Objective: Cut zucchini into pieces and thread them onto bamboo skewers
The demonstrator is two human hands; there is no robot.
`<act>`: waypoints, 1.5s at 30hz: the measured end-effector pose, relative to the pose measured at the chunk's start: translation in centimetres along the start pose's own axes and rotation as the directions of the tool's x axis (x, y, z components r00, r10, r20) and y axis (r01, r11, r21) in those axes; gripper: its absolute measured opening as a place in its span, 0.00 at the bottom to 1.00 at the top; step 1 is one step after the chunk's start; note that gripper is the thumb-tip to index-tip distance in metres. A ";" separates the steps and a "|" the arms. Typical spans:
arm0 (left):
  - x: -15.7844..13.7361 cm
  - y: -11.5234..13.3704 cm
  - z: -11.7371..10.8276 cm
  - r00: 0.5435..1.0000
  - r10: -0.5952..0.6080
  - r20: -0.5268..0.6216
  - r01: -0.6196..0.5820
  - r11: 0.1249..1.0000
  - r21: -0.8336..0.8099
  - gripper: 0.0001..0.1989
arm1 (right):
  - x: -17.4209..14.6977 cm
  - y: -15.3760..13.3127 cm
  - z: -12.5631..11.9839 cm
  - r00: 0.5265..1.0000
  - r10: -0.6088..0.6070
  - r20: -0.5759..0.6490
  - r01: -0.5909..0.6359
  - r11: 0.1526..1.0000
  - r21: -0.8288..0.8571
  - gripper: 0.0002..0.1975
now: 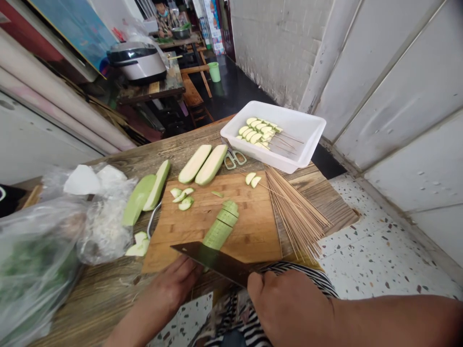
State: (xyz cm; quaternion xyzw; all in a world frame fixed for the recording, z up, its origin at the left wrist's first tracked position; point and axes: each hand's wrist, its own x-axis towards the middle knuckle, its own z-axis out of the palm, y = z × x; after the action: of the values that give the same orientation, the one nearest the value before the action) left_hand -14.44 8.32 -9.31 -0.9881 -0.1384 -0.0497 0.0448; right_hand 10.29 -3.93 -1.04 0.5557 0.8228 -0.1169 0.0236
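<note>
Fingers of my right hand are wrapping closed around the handle of a broad, dark, straight-edged metal knife, while those of my left hand are bending close together just beside the near end of a pale green, half-round length of squash. The blade is hiding their tips, so I cannot tell how far they are opening or whether they are pressing on the squash. It is lying lengthwise, rounded side up, on a tan rectangular wooden cutting board set on a brown wood-grained surface; cuts are showing across its far end, and the blade is crossing over its near part. I am judging it light, with firm but crisp flesh that is likely giving cleanly under an edge; its flat underside is probably steadying it, yet damp cut faces are likely making it slippery. The far slices are standing close together and, I am guessing, would be parting or snapping under a careless squeeze. The better hold is probably lying on both flanks of the uncut near end, fingertips tucked back from the blade; the knife is calling for a firm grip on its handle alone.
</note>
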 end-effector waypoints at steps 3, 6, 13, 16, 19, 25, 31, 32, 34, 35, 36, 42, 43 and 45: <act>-0.5 0.1 0.3 0.999 -0.039 -0.007 0.039 0.999 -0.016 0.16 | -0.4 -0.4 0.1 0.996 -0.011 -0.084 0.008 0.999 -0.042 0.06; -0.7 0.3 0.3 0.997 -0.075 -0.020 0.074 0.997 -0.036 0.17 | -0.6 -0.5 0.3 0.990 -0.025 -0.135 0.015 0.997 -0.076 0.07; -0.5 0.5 -0.3 0.998 -0.060 0.000 0.060 0.997 -0.045 0.17 | -0.5 -0.3 0.2 0.987 -0.011 -0.161 -0.002 0.997 -0.078 0.07; -0.9 0.3 0.5 0.999 -0.052 -0.013 0.051 0.997 -0.054 0.17 | -0.3 -0.3 0.1 0.994 0.005 -0.106 -0.010 0.999 -0.052 0.07; -1.3 0.1 1.3 0.997 -0.070 -0.014 0.069 0.994 -0.082 0.16 | 0.0 -0.2 -0.4 1.000 -0.021 -0.002 0.021 1.000 -0.021 0.06; -1.1 0.0 1.0 1.000 -0.024 -0.012 0.023 0.998 -0.063 0.19 | 1.2 0.7 -1.1 0.970 -0.032 0.241 0.022 0.999 0.044 0.11; -0.7 0.5 0.3 0.999 -0.052 -0.009 0.052 0.998 -0.044 0.17 | 0.5 0.6 -0.1 0.994 -0.057 0.093 0.057 0.998 0.006 0.06; -0.8 0.7 0.3 0.998 -0.066 -0.008 0.065 0.997 -0.050 0.17 | 0.3 0.4 0.0 0.997 -0.056 0.061 0.057 0.998 -0.011 0.06; -0.9 1.0 0.5 0.996 -0.091 -0.016 0.089 0.994 -0.066 0.16 | -0.1 0.2 0.2 0.999 -0.050 -0.004 0.050 0.998 -0.041 0.05; -1.0 1.1 0.5 0.994 -0.105 -0.013 0.104 0.992 -0.070 0.15 | -0.3 0.0 0.2 0.998 -0.044 -0.039 0.042 0.997 -0.058 0.05; -1.0 1.2 0.5 0.993 -0.116 -0.010 0.115 0.991 -0.071 0.15 | -0.5 -0.1 0.2 0.997 -0.038 -0.074 0.032 0.997 -0.073 0.06; -0.6 1.5 -0.2 0.989 -0.085 -0.119 0.078 0.995 -0.068 0.17 | -0.7 -0.3 0.4 0.979 -0.060 -0.196 0.038 0.993 -0.112 0.07; -0.6 1.5 -0.2 0.990 -0.082 -0.118 0.074 0.995 -0.068 0.17 | -0.7 -0.2 0.4 0.977 -0.059 -0.203 0.037 0.993 -0.110 0.07; -0.7 1.5 0.0 0.990 -0.093 -0.106 0.086 0.994 -0.072 0.17 | -0.6 -0.2 0.6 0.976 -0.054 -0.209 0.032 0.994 -0.105 0.07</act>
State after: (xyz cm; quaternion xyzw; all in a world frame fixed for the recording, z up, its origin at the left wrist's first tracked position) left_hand -14.72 6.64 -9.52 -0.9776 -0.1783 -0.1104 0.0170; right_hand 10.31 -4.67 -1.50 0.5452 0.8373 -0.0159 -0.0386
